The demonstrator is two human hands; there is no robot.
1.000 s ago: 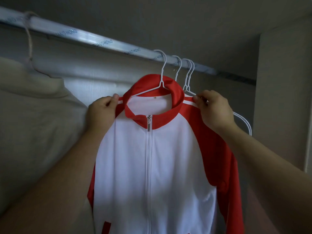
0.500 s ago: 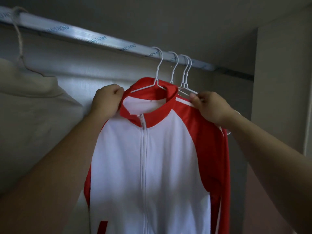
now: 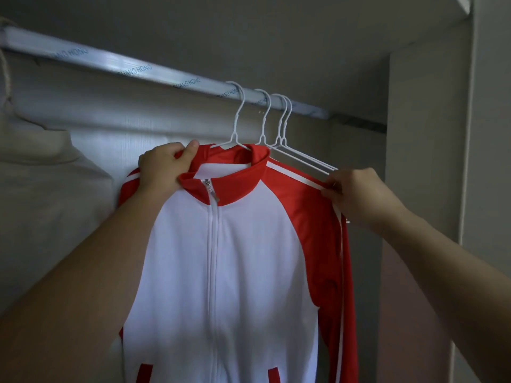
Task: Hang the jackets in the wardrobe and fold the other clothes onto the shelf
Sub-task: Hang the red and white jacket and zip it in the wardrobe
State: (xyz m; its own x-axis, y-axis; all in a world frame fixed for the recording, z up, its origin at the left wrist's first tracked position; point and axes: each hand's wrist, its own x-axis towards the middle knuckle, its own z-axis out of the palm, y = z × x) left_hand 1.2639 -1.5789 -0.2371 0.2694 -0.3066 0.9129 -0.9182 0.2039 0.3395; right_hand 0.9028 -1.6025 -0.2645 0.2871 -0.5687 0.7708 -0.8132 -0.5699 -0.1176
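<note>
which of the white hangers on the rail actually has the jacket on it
The leftmost white hanger: its arms run into the red collar of the jacket. The three to its right hang bare on the rail.

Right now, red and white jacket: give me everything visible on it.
The jacket has a white body, red raglan sleeves with white stripes, a red stand collar and red pocket trims; smooth, sporty-looking fabric. Its white zip is closed nearly to the collar. It hangs front-facing on a white wire hanger hooked over the wardrobe rail. The left hand grips the collar edge; the right hand pinches the striped shoulder. Its hem is out of frame.
</note>
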